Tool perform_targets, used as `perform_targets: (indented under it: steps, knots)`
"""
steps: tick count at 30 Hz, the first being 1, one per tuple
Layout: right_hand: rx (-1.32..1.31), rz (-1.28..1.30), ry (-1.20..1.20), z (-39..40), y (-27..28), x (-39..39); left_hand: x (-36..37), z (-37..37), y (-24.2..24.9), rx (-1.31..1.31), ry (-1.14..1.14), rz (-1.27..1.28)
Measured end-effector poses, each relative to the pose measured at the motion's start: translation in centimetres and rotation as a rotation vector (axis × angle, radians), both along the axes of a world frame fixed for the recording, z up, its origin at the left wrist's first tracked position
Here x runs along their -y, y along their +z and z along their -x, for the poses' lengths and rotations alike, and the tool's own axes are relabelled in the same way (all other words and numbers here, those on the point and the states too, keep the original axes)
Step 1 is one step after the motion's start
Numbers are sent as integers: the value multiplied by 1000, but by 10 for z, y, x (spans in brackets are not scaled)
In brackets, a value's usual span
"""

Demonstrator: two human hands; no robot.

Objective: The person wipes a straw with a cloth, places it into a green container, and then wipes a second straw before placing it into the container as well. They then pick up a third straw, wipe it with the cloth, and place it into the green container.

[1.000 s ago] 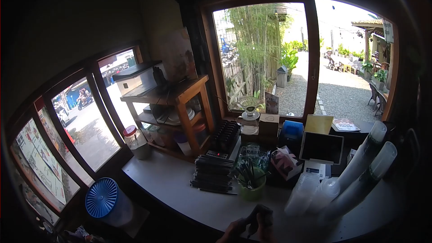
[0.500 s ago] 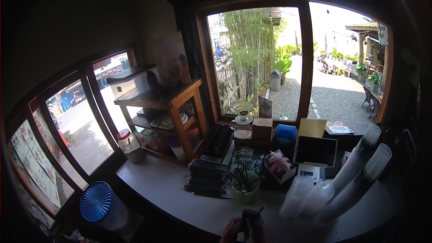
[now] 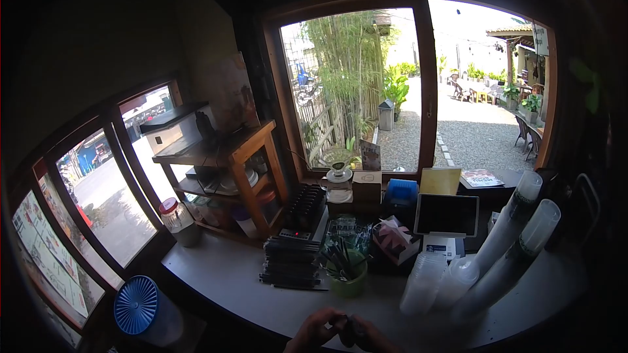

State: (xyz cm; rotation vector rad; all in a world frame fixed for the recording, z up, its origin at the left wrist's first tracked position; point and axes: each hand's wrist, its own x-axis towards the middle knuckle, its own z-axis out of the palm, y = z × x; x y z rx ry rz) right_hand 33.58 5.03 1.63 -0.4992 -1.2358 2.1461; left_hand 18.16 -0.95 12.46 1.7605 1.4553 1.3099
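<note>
At the bottom middle of the head view, my left hand (image 3: pixel 316 329) is closed, thumb and fingers bent against a small dark object (image 3: pixel 348 328). My right hand (image 3: pixel 370 338) is beside it, in deep shade, also closed around this object. What the object is I cannot make out. Both hands are at the counter's near edge. Just beyond them stands a green cup (image 3: pixel 348 282) with dark, thin sticks in it. Left of the cup lies a stack of black packets (image 3: pixel 292 261).
Tall stacks of clear plastic cups (image 3: pixel 509 248) lean at the right, near a dark tablet screen (image 3: pixel 447 214). A wooden shelf (image 3: pixel 242 157) and a red-lidded jar (image 3: pixel 171 214) stand left. A blue-lidded container (image 3: pixel 140 307) is lower left. Windows lie behind the counter (image 3: pixel 216 271).
My hands have shifted a little left, and more of my left hand shows. The thin tip that stuck up from the dark object no longer shows. The view has turned slightly right.
</note>
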Motion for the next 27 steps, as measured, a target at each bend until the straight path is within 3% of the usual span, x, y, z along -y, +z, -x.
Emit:
perform_targets:
  steps: [2,5,7,8,11,12,14,15,16,19,21,23,27]
  knots:
    - [111,-283,-43,-5,31,4,0,-5,24,-3,-50,67]
    - [59,-102,18,-10,37,4,-8,8,8,-123,-29,-107]
    - [-63,102,89,-7,7,-9,-7,16,19,84,-26,-272]
    - [-124,208,125,-4,-12,-15,-2,21,33,66,60,-251]
    - [294,-829,-363,-3,-54,-32,8,32,41,365,224,-447]
    - [488,-243,-226,-19,4,-25,8,36,39,443,220,-439]
    - [231,283,-355,-20,37,-23,7,43,28,601,208,-424]
    - [97,547,-412,-17,48,-22,6,43,19,527,207,-337]
    - [88,630,-536,-7,60,-18,3,39,9,453,205,-249]
    - [-93,433,-249,-15,20,-19,3,8,10,426,148,74]
    - [-18,432,-285,-12,25,-19,-1,-3,-48,613,143,152]
    - [60,351,-252,-15,46,-15,9,-7,-66,529,71,271]
    - [260,129,-414,-4,29,-20,18,-12,-93,579,-5,485]
